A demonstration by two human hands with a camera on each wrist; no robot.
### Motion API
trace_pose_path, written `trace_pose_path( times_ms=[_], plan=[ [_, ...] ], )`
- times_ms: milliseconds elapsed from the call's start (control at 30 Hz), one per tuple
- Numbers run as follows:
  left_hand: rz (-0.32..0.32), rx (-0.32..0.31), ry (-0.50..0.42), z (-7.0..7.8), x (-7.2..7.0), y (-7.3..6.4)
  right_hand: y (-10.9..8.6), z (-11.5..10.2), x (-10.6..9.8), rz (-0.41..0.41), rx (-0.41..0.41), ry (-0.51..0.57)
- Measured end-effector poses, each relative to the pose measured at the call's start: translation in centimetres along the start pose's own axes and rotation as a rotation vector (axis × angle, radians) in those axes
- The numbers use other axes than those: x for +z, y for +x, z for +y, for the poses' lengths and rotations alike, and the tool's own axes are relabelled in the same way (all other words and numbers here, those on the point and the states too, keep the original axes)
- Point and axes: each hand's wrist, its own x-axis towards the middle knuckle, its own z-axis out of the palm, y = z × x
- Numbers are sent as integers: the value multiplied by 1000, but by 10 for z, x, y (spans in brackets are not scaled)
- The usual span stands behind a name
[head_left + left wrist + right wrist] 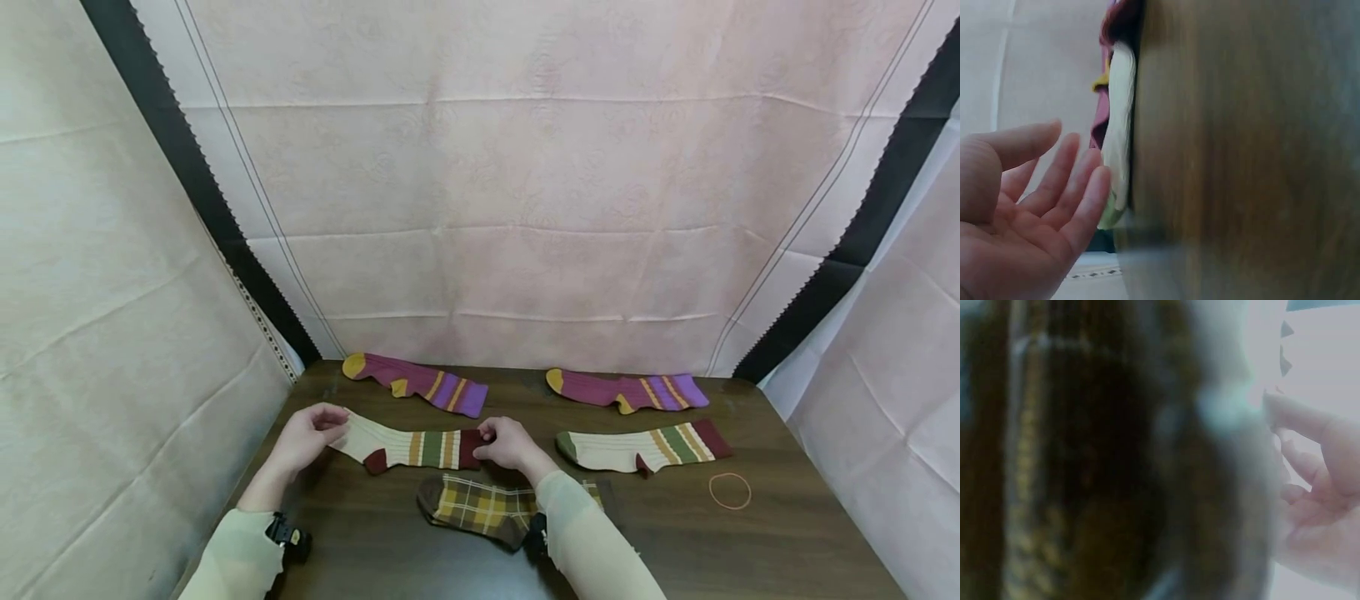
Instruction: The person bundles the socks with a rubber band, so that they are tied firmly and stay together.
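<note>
A cream sock (375, 437) with a burgundy heel and cuff and green and mustard stripes lies lengthwise between the two hands. At its toe is my left hand (303, 437); the left wrist view shows those fingers loosely extended beside the green toe (1110, 212). My right hand (513, 450) pinches the burgundy cuff (470, 448) between thumb and fingers. Under the right forearm lie dark plaid socks (480, 504) in yellow and brown, partly covered by the sleeve. Blurred plaid fabric (1085, 456) fills much of the right wrist view.
A matching cream striped sock (607, 450) lies to the right. Along the back edge are two purple socks (412, 379) with yellow toes and heels. A thin pale loop (711, 487) rests on the dark wooden table (795, 542). Light fabric walls (525, 208) enclose the back and sides.
</note>
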Motion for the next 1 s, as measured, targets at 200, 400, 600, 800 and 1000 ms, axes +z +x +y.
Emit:
trace_pose_path(
  times_ms=[200,400,600,800,1000],
  plan=[
    [94,-16,-28,-10,-10,7,3,1,2,-2,1,1],
    [145,-67,0,-19,-13,14,2,0,1,-6,7,2],
    [151,-116,9,-22,-13,20,1,0,-1,-4,12,19],
    [101,-170,14,-23,-15,25,0,-2,-2,-6,15,33],
    [53,-200,47,-30,-18,29,0,-1,0,3,13,21]
  ],
)
